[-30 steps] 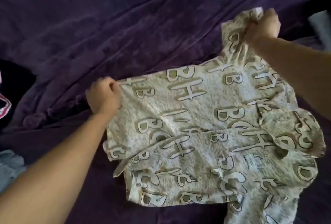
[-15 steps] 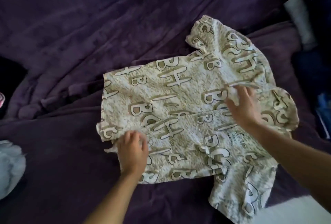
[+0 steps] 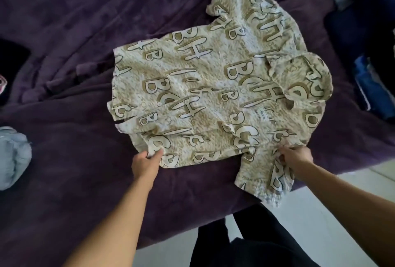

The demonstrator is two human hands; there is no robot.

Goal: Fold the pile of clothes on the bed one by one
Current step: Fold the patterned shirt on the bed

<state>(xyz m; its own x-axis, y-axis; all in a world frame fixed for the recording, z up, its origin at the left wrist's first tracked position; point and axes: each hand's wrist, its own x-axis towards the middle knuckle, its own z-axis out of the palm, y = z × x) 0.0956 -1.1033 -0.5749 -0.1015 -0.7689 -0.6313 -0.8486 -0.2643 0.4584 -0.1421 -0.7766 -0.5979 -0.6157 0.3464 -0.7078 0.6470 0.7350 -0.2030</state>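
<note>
Printed shirt (image 3: 213,87) lies flat on the bed (image 3: 74,170); left hand (image 3: 145,165) pinches its near-left hem corner, right hand (image 3: 297,158) grips the near edge by the sleeve (image 3: 267,181). Best bet imo: lift both evenly, keep that edge taut while folding it away

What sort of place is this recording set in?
Most likely a bedroom at home: a purple plush bedspread, a letter-print shirt spread flat on it for folding, and a bundled pale-blue garment at its left edge.
</note>
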